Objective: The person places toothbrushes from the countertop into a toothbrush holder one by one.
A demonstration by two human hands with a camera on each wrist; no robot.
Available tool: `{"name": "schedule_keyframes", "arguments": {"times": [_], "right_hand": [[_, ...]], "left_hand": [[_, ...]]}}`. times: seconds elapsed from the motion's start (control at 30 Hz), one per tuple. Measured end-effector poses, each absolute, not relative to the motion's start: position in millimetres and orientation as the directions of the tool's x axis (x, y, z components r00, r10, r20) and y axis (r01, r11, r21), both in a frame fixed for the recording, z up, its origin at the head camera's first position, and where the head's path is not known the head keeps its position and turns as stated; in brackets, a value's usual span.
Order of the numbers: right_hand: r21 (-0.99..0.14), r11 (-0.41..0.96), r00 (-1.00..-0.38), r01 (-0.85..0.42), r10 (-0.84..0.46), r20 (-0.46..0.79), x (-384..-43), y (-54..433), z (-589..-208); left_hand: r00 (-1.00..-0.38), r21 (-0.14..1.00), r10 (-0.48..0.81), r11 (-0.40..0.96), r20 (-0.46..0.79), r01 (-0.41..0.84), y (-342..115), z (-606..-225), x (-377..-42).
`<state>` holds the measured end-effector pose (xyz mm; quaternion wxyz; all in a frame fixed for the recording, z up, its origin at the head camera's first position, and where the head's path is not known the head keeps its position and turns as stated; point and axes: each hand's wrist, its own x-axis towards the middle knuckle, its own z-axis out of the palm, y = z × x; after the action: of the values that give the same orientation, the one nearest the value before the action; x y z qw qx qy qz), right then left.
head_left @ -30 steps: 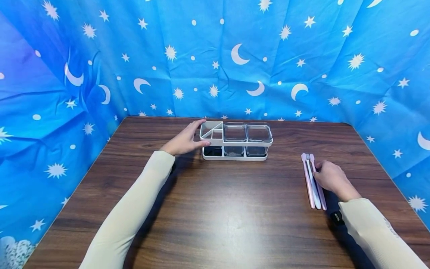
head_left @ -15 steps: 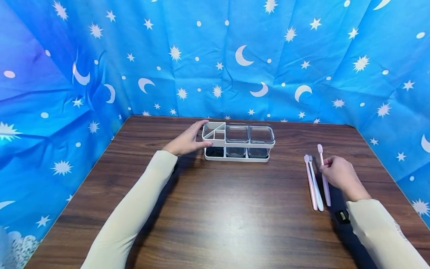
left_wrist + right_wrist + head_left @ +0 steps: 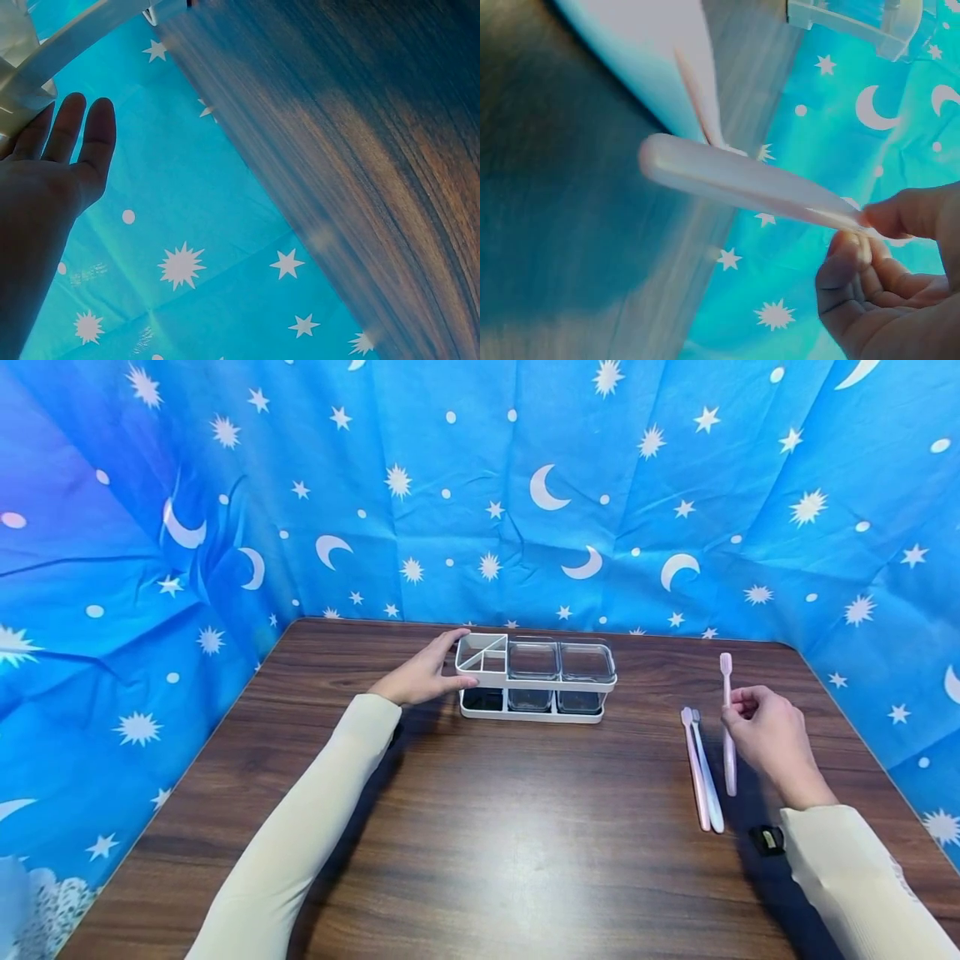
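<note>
My left hand [image 3: 422,673] holds the left end of a white two-tier holder [image 3: 491,678], thumb on its front and fingers behind. The holder has a divided compartment at its left and two clear cups [image 3: 558,662] beside it. In my right hand [image 3: 776,739] a pink toothbrush [image 3: 730,766] is pinched between thumb and fingers, head pointing away from me. Its rounded handle [image 3: 727,176] shows large in the right wrist view. To its left a pink toothbrush [image 3: 694,768] and a white toothbrush [image 3: 707,777] lie side by side on the table.
The brown wooden table [image 3: 525,827] reaches back to a blue curtain [image 3: 450,527] with white moons and stars. The holder stands near the table's far edge. A black band [image 3: 768,840] circles my right wrist.
My right hand has picked the rightmost pink toothbrush out from beside the other two and moved it away and slightly right. The left hand has stayed at the holder; the head view shifts slightly.
</note>
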<state>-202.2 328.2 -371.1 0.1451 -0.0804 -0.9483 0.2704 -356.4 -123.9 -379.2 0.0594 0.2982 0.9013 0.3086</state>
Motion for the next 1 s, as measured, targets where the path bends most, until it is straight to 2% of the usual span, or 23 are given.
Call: {"name": "schedule_keyframes", "arguments": {"times": [0.2,0.47,0.7,1.0], "right_hand": [[-0.566,0.823,-0.932,0.045,0.24,0.274,-200.8,319.8,-363.6],[-0.571,0.819,-0.886,-0.058,0.222,0.407,-199.4,301.1,-347.4],[-0.595,0.795,-0.871,-0.119,0.204,0.447,-197.9,282.2,-334.7],[-0.619,0.747,-0.815,-0.241,0.191,0.547,-199.3,264.8,-321.4]], "left_hand": [[-0.821,0.598,0.568,0.636,0.066,0.488,-124.2,-378.6,-356.2],[-0.826,0.601,0.561,0.64,0.059,0.478,-122.6,-376.4,-353.6],[-0.83,0.59,0.555,0.65,0.062,0.479,-125.0,-379.8,-354.3],[-0.82,0.606,0.568,0.628,0.072,0.488,-122.3,-375.5,-352.9]]}}
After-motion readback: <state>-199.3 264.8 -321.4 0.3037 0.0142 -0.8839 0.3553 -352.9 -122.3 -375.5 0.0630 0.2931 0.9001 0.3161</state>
